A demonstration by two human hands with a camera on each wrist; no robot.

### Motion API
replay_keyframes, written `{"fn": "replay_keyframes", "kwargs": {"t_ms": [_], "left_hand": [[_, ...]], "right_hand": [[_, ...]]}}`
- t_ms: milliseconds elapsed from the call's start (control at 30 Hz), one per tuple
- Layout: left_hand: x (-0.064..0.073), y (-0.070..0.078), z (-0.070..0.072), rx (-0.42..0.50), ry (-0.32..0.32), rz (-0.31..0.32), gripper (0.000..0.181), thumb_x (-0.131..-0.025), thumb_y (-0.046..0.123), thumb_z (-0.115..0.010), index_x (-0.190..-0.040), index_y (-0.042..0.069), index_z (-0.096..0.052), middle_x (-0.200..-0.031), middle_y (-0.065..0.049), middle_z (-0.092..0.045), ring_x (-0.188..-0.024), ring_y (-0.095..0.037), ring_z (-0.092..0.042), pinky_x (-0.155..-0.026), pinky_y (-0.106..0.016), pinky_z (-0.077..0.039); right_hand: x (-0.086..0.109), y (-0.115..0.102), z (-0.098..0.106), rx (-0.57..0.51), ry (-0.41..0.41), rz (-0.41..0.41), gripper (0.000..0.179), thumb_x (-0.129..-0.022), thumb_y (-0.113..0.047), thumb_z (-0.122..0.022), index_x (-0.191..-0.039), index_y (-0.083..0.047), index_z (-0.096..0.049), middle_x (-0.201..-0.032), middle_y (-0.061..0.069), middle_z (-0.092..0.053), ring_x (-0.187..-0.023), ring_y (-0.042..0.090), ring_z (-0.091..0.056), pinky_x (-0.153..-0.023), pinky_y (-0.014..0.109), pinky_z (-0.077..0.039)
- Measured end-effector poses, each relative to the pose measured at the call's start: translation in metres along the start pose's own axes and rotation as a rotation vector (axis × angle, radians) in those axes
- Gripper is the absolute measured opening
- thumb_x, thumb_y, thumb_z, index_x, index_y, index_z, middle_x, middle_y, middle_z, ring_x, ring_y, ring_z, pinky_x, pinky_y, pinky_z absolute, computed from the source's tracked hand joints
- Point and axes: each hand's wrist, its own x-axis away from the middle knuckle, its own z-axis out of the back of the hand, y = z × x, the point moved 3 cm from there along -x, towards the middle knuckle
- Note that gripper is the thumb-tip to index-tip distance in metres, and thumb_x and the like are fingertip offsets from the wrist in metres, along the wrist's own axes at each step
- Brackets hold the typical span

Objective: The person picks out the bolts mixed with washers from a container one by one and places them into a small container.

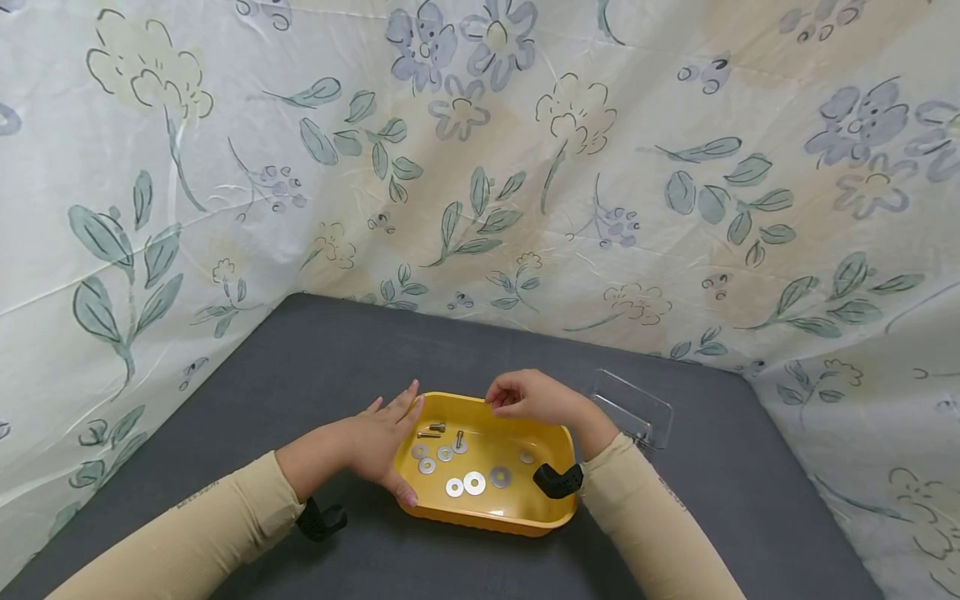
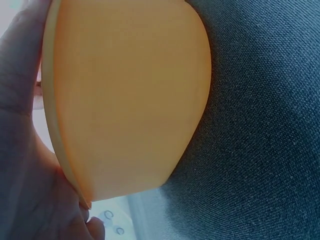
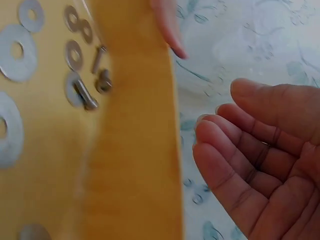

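A yellow plastic tray [image 1: 487, 517] stands on the dark table, with several flat washers [image 1: 474, 482] and a few bolts [image 1: 429, 434] on its floor. My left hand [image 1: 375, 442] lies across the tray's left end, fingers spread and straight, thumb at the front rim. The left wrist view shows the tray's outer wall [image 2: 130, 100] beside that hand. Over the back rim hovers my right hand [image 1: 536, 396], its fingers loosely bent. In the right wrist view nothing shows between the thumb and fingers of the right hand [image 3: 270, 155].
Behind the right forearm lies a clear plastic box or lid [image 1: 637, 408], with small metal pieces [image 1: 641, 438] by its near edge, partly hidden by the arm. A floral curtain [image 1: 480, 208] rises along the back and sides of the dark table [image 1: 360, 333].
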Motion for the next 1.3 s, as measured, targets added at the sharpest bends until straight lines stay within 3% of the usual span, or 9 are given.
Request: {"fn": "replay_keyframes", "kwargs": {"t_ms": [333,667,900,1100,1300], "left_hand": [[0.0,0.0,0.001,-0.003,-0.007,-0.001,0.139,-0.046,0.088,-0.052,-0.147,0.006,-0.004,-0.152,-0.011,0.013,-0.14,-0.023,-0.002,-0.109,-0.051,-0.01],[0.0,0.001,0.001,-0.014,-0.01,0.004,0.139,-0.046,0.089,-0.051,-0.147,0.006,-0.004,-0.152,-0.012,0.013,-0.139,-0.025,-0.003,-0.109,-0.052,-0.011],[0.002,0.002,0.002,-0.008,-0.011,0.001,0.139,-0.047,0.087,-0.052,-0.147,0.006,-0.004,-0.152,-0.013,0.013,-0.139,-0.025,-0.004,-0.108,-0.052,-0.011],[0.001,0.001,0.001,-0.006,-0.008,0.001,0.138,-0.047,0.087,-0.053,-0.147,0.006,-0.004,-0.152,-0.013,0.013,-0.139,-0.025,-0.003,-0.108,-0.052,-0.011],[0.001,0.001,0.0,-0.008,-0.005,0.004,0.138,-0.047,0.087,-0.052,-0.147,0.006,-0.003,-0.152,-0.012,0.013,-0.139,-0.025,-0.003,-0.109,-0.051,-0.011]], "right_hand": [[-0.016,-0.003,-0.029,0.025,-0.062,0.03,0.013,-0.086,-0.011,-0.064,-0.098,-0.005,-0.065,-0.083,-0.006,-0.062,-0.075,0.009,-0.057,-0.07,0.022,-0.049],[-0.024,0.002,-0.054,0.106,-0.174,0.015,0.015,-0.086,-0.012,-0.064,-0.101,-0.009,-0.064,-0.08,-0.009,-0.059,-0.07,0.005,-0.053,-0.067,0.019,-0.046],[-0.028,0.003,-0.065,0.165,-0.156,-0.001,0.015,-0.085,-0.016,-0.066,-0.097,-0.01,-0.061,-0.07,-0.006,-0.052,-0.061,0.005,-0.048,-0.058,0.019,-0.04],[-0.032,0.007,-0.069,0.203,-0.122,-0.074,0.013,-0.084,-0.019,-0.067,-0.093,-0.012,-0.061,-0.061,-0.004,-0.043,-0.054,0.009,-0.044,-0.054,0.02,-0.035],[-0.033,0.009,-0.07,0.201,-0.121,-0.094,0.013,-0.083,-0.018,-0.068,-0.095,-0.015,-0.062,-0.065,-0.005,-0.048,-0.058,0.007,-0.046,-0.057,0.019,-0.038]]}}
